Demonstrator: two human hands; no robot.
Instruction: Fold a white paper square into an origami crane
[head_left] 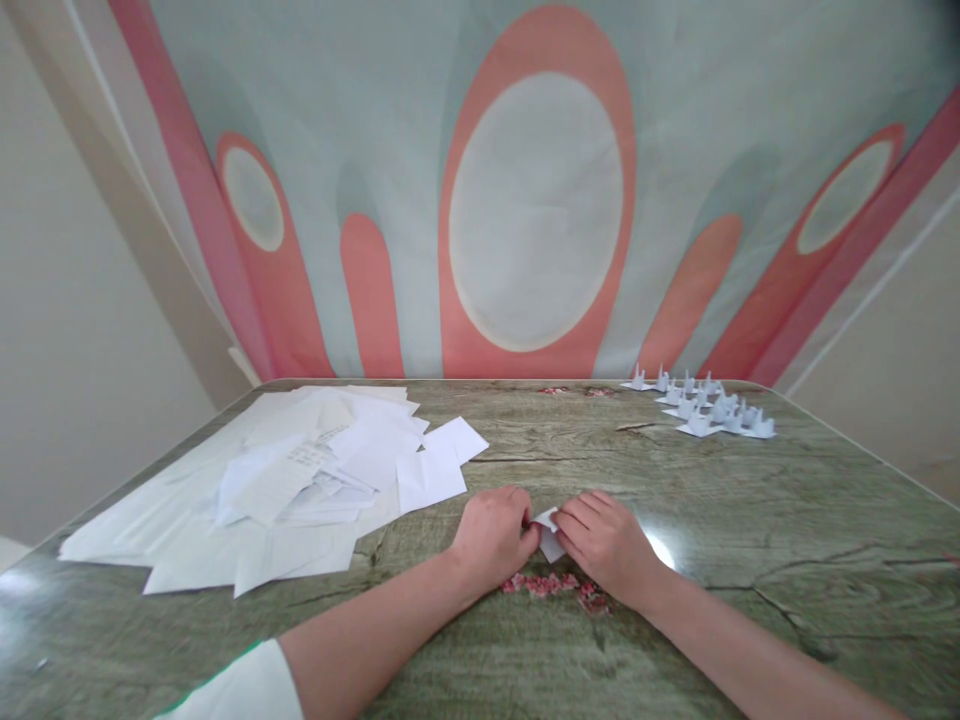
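Between my hands, near the middle of the table, is a small folded piece of white paper. My left hand grips its left edge with curled fingers. From the right, my right hand pinches the same piece, its fingers over the upper right edge. The fingers hide part of the paper, so I cannot make out all its folds. At the far right of the table stand several folded white paper cranes in rows.
A broad, loose pile of white paper sheets covers the table's left side, some with writing. Square sheets lie at its right edge. The wood-patterned table has printed pink flowers. Behind it hangs a patterned backdrop.
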